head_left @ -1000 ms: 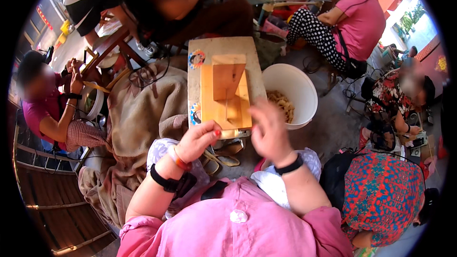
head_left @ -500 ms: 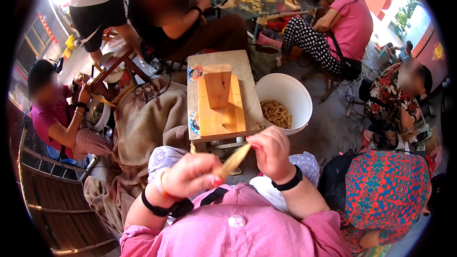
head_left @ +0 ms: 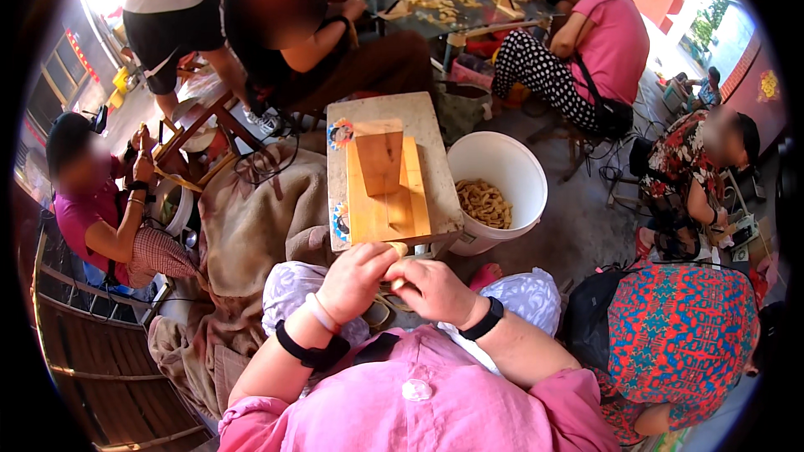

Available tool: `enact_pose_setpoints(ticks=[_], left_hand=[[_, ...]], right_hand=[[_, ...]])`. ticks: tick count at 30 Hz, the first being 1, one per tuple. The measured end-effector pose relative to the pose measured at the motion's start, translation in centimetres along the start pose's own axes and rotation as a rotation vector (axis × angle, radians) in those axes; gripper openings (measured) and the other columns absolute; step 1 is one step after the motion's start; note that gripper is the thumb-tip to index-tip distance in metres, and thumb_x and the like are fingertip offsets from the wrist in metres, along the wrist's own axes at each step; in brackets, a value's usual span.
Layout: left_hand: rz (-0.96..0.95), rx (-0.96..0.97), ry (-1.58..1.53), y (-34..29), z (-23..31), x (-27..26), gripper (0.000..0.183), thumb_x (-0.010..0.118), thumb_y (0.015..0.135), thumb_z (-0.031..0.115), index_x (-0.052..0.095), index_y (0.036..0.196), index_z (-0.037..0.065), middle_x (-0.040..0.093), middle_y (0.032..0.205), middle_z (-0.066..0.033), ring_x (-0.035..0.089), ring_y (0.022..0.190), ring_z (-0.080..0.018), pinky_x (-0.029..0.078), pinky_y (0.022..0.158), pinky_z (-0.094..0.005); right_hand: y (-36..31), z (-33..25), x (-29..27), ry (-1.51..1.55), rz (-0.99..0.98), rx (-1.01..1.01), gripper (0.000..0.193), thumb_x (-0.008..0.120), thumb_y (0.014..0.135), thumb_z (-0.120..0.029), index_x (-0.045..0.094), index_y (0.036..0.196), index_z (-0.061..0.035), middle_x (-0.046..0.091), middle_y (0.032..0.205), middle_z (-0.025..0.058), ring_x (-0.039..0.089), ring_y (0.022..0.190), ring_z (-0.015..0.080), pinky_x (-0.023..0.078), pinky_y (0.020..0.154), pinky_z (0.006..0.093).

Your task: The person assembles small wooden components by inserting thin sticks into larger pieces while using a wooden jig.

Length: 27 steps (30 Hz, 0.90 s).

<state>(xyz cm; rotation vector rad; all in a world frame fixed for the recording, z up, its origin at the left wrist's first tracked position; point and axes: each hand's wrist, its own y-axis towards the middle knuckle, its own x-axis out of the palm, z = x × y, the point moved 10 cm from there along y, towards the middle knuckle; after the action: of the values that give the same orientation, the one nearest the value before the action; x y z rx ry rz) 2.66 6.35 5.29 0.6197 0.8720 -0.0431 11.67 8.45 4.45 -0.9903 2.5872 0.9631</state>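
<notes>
Close together in front of my lap, my left hand (head_left: 355, 280) and my right hand (head_left: 437, 291) are both closed around a pale yellow, fibrous strip (head_left: 399, 248). A bent bit of it pokes out above the fingertips, and some loops hang below; the rest is hidden by my fingers. Just beyond my hands is a small worn bench (head_left: 339, 172). On it lies a yellowish wooden board (head_left: 410, 205) with an upright wooden block (head_left: 379, 159) and a thin pin standing up from it. Right of the bench stands a white bucket (head_left: 528, 172) holding many short tan pieces (head_left: 486, 203).
A brown blanket (head_left: 251, 192) drapes at the left. Further off, people sit around a glass table (head_left: 435, 21) strewn with yellow pieces. One person works at the far left, another at the right. Beside my right arm is a bright patterned garment (head_left: 682, 343) on someone bending over.
My hands, earlier apart with the strip stretched between them, have come together and a little farther forward. The strip is now bunched at my fingertips.
</notes>
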Motion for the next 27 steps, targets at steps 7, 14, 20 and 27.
enact_pose_setpoints(ticks=[7,14,20,27], left_hand=[[-0.446,-0.669,-1.186,-4.4,-3.8,6.4,0.004,0.056,0.093,0.005,0.055,0.097,0.004,0.062,0.095,-0.0046,0.060,0.085,-0.0133,0.050,0.074,-0.0301],[-0.066,0.027,-0.228,0.3,0.3,1.3,0.016,0.065,0.077,0.002,0.061,0.091,0.008,0.065,0.082,-0.0102,0.064,0.076,-0.0298,0.052,0.067,-0.0354],[0.157,-0.097,-0.144,-0.8,-2.2,0.4,0.022,0.069,0.078,0.001,0.059,0.097,0.007,0.064,0.085,-0.0081,0.064,0.078,-0.0250,0.053,0.071,-0.0333],[0.016,-0.690,-1.370,-3.6,-5.8,5.7,0.023,0.064,0.093,0.014,0.060,0.114,0.004,0.059,0.109,0.0013,0.053,0.096,-0.0084,0.043,0.084,-0.0233]], right_hand=[[0.1,-1.4,0.2,-0.431,0.040,-0.233,0.007,0.060,0.087,-0.012,0.058,0.092,-0.0072,0.060,0.075,0.0055,0.059,0.066,0.0219,0.048,0.062,0.0340],[-2.4,9.9,2.3,0.874,-0.024,0.793,0.010,0.056,0.094,-0.007,0.060,0.103,-0.0035,0.060,0.080,-0.0002,0.052,0.066,0.0040,0.044,0.059,0.0198],[1.1,0.7,-0.7,-0.246,0.087,0.062,0.039,0.059,0.073,0.006,0.052,0.110,-0.0029,0.058,0.096,0.0171,0.057,0.086,0.0380,0.049,0.076,0.0427],[0.8,2.8,-1.7,-0.202,0.152,0.149,0.020,0.064,0.076,0.004,0.054,0.093,-0.0006,0.057,0.088,0.0150,0.059,0.079,0.0321,0.048,0.067,0.0373]])
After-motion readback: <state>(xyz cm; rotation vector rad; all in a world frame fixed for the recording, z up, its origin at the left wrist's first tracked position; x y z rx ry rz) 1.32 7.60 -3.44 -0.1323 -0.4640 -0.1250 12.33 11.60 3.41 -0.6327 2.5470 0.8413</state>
